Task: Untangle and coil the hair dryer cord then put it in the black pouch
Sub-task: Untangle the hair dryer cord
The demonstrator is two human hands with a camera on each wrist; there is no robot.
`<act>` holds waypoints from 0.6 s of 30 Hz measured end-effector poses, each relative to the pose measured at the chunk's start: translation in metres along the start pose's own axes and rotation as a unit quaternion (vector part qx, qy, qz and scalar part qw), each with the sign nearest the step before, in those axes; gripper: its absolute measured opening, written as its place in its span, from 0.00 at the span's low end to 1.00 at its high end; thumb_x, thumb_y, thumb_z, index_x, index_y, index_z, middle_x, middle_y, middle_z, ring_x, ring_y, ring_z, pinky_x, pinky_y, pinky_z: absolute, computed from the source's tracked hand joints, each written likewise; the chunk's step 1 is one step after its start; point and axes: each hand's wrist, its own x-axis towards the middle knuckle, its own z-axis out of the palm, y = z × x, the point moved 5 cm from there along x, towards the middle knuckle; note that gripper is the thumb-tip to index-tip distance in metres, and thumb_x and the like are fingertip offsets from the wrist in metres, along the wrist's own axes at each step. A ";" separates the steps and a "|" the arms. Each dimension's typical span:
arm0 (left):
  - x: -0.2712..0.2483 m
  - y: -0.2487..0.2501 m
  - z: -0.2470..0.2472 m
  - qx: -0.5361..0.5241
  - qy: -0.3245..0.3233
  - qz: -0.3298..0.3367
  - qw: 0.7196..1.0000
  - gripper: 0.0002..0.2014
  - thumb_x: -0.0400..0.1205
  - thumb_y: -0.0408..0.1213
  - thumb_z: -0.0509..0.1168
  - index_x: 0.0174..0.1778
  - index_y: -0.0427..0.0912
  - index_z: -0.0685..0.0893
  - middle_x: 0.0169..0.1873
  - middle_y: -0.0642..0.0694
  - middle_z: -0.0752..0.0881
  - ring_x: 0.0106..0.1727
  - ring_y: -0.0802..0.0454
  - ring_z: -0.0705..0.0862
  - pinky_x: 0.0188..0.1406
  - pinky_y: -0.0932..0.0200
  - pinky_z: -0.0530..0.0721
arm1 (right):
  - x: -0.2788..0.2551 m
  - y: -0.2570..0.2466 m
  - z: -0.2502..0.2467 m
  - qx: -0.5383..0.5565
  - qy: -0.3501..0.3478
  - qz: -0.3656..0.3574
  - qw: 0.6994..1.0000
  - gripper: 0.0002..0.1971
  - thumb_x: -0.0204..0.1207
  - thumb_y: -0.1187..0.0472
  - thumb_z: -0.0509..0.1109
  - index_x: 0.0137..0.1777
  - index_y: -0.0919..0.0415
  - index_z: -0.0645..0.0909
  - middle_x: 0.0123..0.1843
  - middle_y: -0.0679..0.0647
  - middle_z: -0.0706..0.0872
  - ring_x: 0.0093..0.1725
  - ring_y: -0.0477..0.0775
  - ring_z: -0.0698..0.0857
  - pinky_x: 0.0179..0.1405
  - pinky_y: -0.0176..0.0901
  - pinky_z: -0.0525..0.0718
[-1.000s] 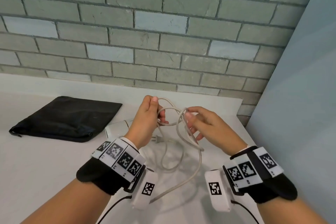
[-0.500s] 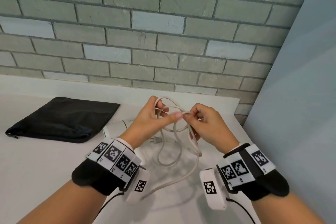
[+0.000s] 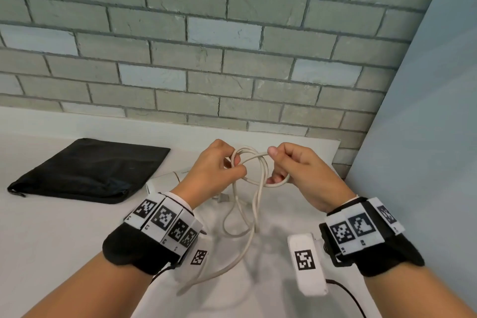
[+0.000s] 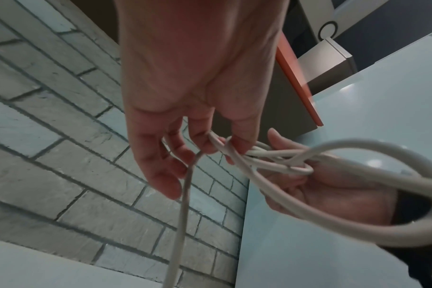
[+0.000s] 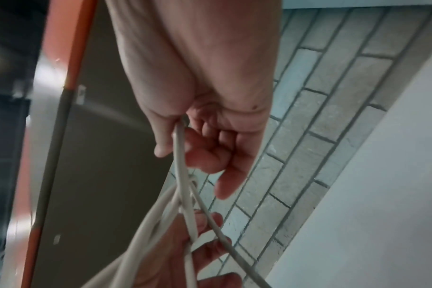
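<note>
The white hair dryer cord [image 3: 254, 204] hangs in tangled loops above the table, held between both hands. My left hand [image 3: 219, 166] pinches looped strands at the top left of the tangle; in the left wrist view the cord [image 4: 266, 157] runs through the left hand's fingertips [image 4: 237, 148]. My right hand [image 3: 291, 165] grips the cord too, with thumb and forefinger on a strand and another loop round its lower fingers. The right wrist view shows a strand of cord [image 5: 181, 165] leaving its curled fingers [image 5: 210, 154]. The white hair dryer [image 3: 167, 179] lies mostly hidden behind the left hand. The black pouch [image 3: 93, 170] lies flat at the left.
A white table [image 3: 51, 240] carries everything, backed by a grey brick wall [image 3: 206, 59]. A pale blue panel [image 3: 426, 137] closes off the right side. The cord's plug [image 3: 223, 197] rests on the table under the hands.
Both hands came together on the cord, then drew slightly apart, pulling the tangle into a loop between them. The right hand's fingers, open a second ago, are now curled round the cord.
</note>
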 end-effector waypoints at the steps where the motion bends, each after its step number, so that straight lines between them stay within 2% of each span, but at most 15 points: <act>1: 0.000 0.000 0.001 -0.016 -0.011 -0.008 1.000 0.05 0.73 0.35 0.70 0.33 0.42 0.80 0.42 0.50 0.73 0.40 0.52 0.77 0.47 0.56 0.81 | -0.001 0.000 -0.001 0.033 -0.007 0.005 0.999 0.13 0.76 0.61 0.64 0.30 0.61 0.72 0.19 0.46 0.71 0.22 0.46 0.73 0.39 0.42 0.85; 3: -0.002 0.000 0.003 -0.052 -0.027 -0.025 0.998 0.07 0.73 0.40 0.72 0.38 0.39 0.84 0.43 0.50 0.73 0.38 0.51 0.77 0.43 0.52 0.83 | -0.003 -0.002 -0.004 0.066 -0.023 0.004 0.998 0.10 0.73 0.59 0.65 0.32 0.61 0.73 0.18 0.46 0.70 0.22 0.45 0.71 0.39 0.41 0.86; 6: -0.004 0.004 0.004 -0.119 -0.049 -0.044 0.991 0.13 0.73 0.42 0.71 0.42 0.34 0.86 0.44 0.49 0.73 0.36 0.55 0.77 0.38 0.57 0.84 | -0.006 -0.003 -0.008 0.092 -0.038 -0.003 0.995 0.08 0.69 0.57 0.65 0.34 0.61 0.74 0.19 0.47 0.69 0.21 0.45 0.70 0.34 0.35 0.83; 8: -0.005 0.008 0.006 -0.153 -0.066 -0.044 0.985 0.14 0.74 0.41 0.71 0.40 0.31 0.84 0.42 0.50 0.74 0.35 0.57 0.76 0.37 0.59 0.84 | -0.006 -0.004 -0.010 0.109 -0.027 -0.007 0.994 0.08 0.69 0.57 0.64 0.36 0.61 0.73 0.20 0.47 0.65 0.20 0.44 0.66 0.27 0.31 0.78; 10: -0.007 0.010 0.007 -0.191 -0.076 -0.050 0.977 0.11 0.74 0.40 0.70 0.35 0.34 0.82 0.40 0.50 0.76 0.35 0.56 0.78 0.36 0.61 0.84 | -0.005 -0.004 -0.011 0.104 -0.017 -0.013 0.994 0.08 0.69 0.56 0.64 0.37 0.60 0.73 0.20 0.46 0.65 0.20 0.43 0.65 0.25 0.30 0.77; 12: -0.007 0.009 0.005 -0.227 -0.083 -0.055 0.969 0.07 0.75 0.37 0.70 0.34 0.38 0.82 0.40 0.50 0.80 0.37 0.55 0.80 0.38 0.60 0.86 | -0.004 -0.002 -0.011 0.090 -0.027 -0.012 0.996 0.07 0.69 0.56 0.65 0.37 0.60 0.75 0.20 0.45 0.68 0.21 0.44 0.69 0.34 0.39 0.83; 14: -0.007 0.007 0.001 -0.267 -0.092 -0.053 0.958 0.06 0.77 0.35 0.67 0.39 0.36 0.83 0.39 0.50 0.83 0.40 0.54 0.82 0.41 0.59 0.87 | -0.005 0.000 -0.012 0.093 -0.046 -0.005 0.995 0.06 0.71 0.58 0.67 0.36 0.60 0.77 0.21 0.47 0.72 0.24 0.46 0.75 0.49 0.55 0.82; 16: -0.007 0.003 -0.002 -0.283 -0.093 -0.055 0.953 0.09 0.79 0.35 0.63 0.45 0.31 0.82 0.39 0.51 0.85 0.41 0.55 0.81 0.39 0.61 0.85 | -0.006 0.002 -0.014 0.088 -0.062 0.006 0.994 0.07 0.74 0.60 0.68 0.36 0.61 0.78 0.22 0.50 0.74 0.25 0.48 0.78 0.50 0.58 0.79; 18: -0.009 0.004 -0.001 -0.283 -0.102 -0.050 0.952 0.07 0.80 0.36 0.61 0.42 0.36 0.81 0.42 0.50 0.85 0.37 0.57 0.81 0.35 0.64 0.83 | -0.006 0.002 -0.011 0.063 -0.070 0.020 0.995 0.08 0.74 0.58 0.65 0.39 0.62 0.78 0.20 0.51 0.73 0.23 0.49 0.77 0.48 0.59 0.77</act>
